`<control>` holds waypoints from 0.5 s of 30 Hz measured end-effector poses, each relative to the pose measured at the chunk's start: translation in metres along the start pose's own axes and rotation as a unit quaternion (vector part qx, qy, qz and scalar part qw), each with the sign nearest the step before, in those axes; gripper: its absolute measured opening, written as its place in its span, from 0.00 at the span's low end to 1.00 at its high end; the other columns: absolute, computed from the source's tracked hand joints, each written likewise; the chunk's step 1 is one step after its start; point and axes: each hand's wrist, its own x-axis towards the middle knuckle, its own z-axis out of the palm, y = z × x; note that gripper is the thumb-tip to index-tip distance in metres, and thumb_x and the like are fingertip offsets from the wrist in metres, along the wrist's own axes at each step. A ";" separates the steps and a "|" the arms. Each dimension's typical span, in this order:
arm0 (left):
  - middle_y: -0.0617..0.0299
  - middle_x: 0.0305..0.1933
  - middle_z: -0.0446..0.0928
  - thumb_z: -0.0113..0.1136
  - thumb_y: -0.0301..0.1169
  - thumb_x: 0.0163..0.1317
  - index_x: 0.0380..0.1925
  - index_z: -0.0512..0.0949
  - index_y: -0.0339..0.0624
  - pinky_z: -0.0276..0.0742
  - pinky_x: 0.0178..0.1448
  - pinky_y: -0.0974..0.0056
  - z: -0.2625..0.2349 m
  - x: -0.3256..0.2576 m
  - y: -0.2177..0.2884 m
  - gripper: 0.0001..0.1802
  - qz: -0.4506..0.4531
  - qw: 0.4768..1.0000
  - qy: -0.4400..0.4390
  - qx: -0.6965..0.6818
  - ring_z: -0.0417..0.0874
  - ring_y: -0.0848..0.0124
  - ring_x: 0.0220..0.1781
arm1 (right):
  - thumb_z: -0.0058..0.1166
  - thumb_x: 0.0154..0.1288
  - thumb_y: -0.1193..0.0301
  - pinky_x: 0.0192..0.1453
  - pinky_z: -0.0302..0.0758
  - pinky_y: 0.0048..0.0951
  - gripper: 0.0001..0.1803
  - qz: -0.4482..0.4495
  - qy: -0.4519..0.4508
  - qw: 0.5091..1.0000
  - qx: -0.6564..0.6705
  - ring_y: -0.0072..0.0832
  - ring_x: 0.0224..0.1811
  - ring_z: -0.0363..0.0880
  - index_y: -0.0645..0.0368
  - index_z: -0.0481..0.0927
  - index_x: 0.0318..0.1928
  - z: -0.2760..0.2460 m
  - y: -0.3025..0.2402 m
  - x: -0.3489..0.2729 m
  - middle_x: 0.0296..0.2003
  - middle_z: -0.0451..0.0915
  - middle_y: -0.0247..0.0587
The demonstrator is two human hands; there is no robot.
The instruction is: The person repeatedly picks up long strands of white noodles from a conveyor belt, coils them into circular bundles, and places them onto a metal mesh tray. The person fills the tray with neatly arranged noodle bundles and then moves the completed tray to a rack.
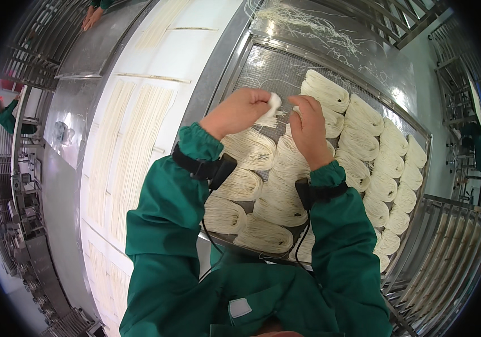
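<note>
My left hand (239, 110) pinches a short bunch of pale noodles (271, 112) between thumb and fingers, its cut ends hanging over the tray. Close to its right, my right hand (309, 133) is closed with its fingertips pressed together. What those fingertips hold, if anything, is hard to make out. Beneath both hands lies a metal mesh tray (263, 67), filled with rows of folded noodle bundles (277, 196). The bundles lie on their sides with rounded folds, and some are hidden under my forearms. The tray's far left part shows bare mesh.
Left of the tray runs a white conveyor belt (195, 50) carrying long straight noodles (142, 135) and thin rods. Loose noodle scraps (308, 28) lie on the steel surface beyond the tray. A rack of trays (437, 247) stands at right. Another person's hands (91, 19) are at far left.
</note>
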 end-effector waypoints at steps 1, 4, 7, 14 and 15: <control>0.60 0.37 0.86 0.60 0.30 0.69 0.50 0.83 0.34 0.79 0.48 0.65 0.004 0.005 -0.005 0.13 -0.015 1.000 -0.014 -0.015 0.83 0.74 0.39 | 0.55 0.61 0.80 0.62 0.73 0.42 0.16 0.008 0.014 1.000 0.019 0.46 0.56 0.76 0.61 0.82 0.50 0.000 0.000 -0.001 0.49 0.80 0.46; 0.58 0.42 0.86 0.57 0.25 0.68 0.51 0.84 0.38 0.79 0.50 0.59 0.004 0.015 -0.026 0.14 0.044 0.993 0.058 0.091 0.84 0.63 0.43 | 0.56 0.60 0.79 0.57 0.73 0.45 0.11 -0.015 0.007 1.000 0.013 0.47 0.53 0.76 0.61 0.82 0.43 0.007 0.001 -0.003 0.46 0.80 0.45; 0.60 0.48 0.84 0.59 0.22 0.66 0.51 0.85 0.44 0.74 0.60 0.55 -0.003 0.017 -0.046 0.15 0.158 0.908 0.208 0.327 0.82 0.58 0.53 | 0.59 0.59 0.77 0.58 0.69 0.44 0.07 -0.052 -0.069 0.996 -0.020 0.41 0.53 0.76 0.58 0.82 0.40 0.016 0.007 -0.009 0.45 0.80 0.40; 0.61 0.50 0.81 0.62 0.26 0.62 0.51 0.84 0.50 0.63 0.67 0.48 -0.016 0.011 -0.075 0.16 0.135 0.831 0.259 0.473 0.76 0.57 0.60 | 0.63 0.56 0.73 0.64 0.62 0.46 0.09 -0.025 -0.061 0.986 -0.154 0.37 0.56 0.75 0.55 0.83 0.39 0.026 0.021 -0.010 0.45 0.80 0.35; 0.61 0.52 0.81 0.63 0.27 0.62 0.51 0.84 0.50 0.63 0.67 0.46 -0.022 0.010 -0.078 0.17 0.175 0.816 0.282 0.473 0.76 0.56 0.61 | 0.63 0.56 0.73 0.64 0.63 0.45 0.09 -0.018 -0.049 0.988 -0.147 0.37 0.56 0.75 0.55 0.83 0.39 0.023 0.019 -0.011 0.45 0.80 0.35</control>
